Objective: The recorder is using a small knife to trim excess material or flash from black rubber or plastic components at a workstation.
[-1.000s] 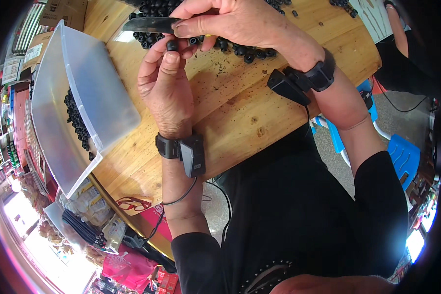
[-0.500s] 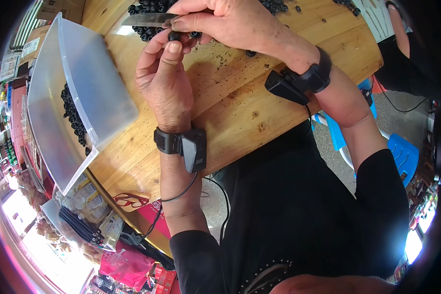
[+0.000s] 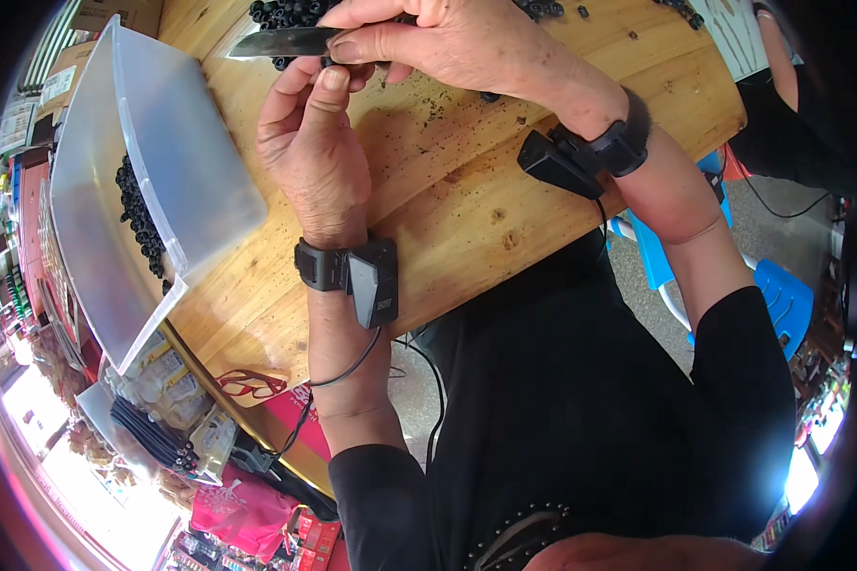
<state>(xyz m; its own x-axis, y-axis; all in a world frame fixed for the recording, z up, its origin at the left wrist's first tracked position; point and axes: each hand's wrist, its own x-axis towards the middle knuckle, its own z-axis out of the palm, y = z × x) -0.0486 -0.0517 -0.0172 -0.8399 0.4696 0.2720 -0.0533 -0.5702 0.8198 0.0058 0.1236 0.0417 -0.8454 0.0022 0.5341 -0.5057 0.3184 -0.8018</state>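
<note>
My right hand (image 3: pixel 457 52) is closed around a small knife (image 3: pixel 281 43), its blade pointing left. Just below the blade, my left hand (image 3: pixel 319 157) pinches a small round black piece (image 3: pixel 328 62) between thumb and fingers. Blade and fingers hide most of that piece, so whether the edge touches it I cannot tell. Behind the knife, at the top of the view, lies a pile of similar black pieces (image 3: pixel 290 13), partly covered by my hands. Dark crumbs (image 3: pixel 433 112) are scattered over the wooden table (image 3: pixel 448 247) beneath my right wrist.
A translucent plastic bin (image 3: pixel 195 162) stands on the left, with black pieces (image 3: pixel 141 224) inside. Red-framed glasses (image 3: pixel 252 383) lie by the table's near left corner. Cables (image 3: pixel 433 381) hang from my wrist devices. At right are a blue chair (image 3: pixel 781 300) and another person's arm (image 3: pixel 776 52).
Both hands have shifted slightly, the left one a little up and left. The blade has moved down and left, and the pinched piece is now more hidden beneath it.
</note>
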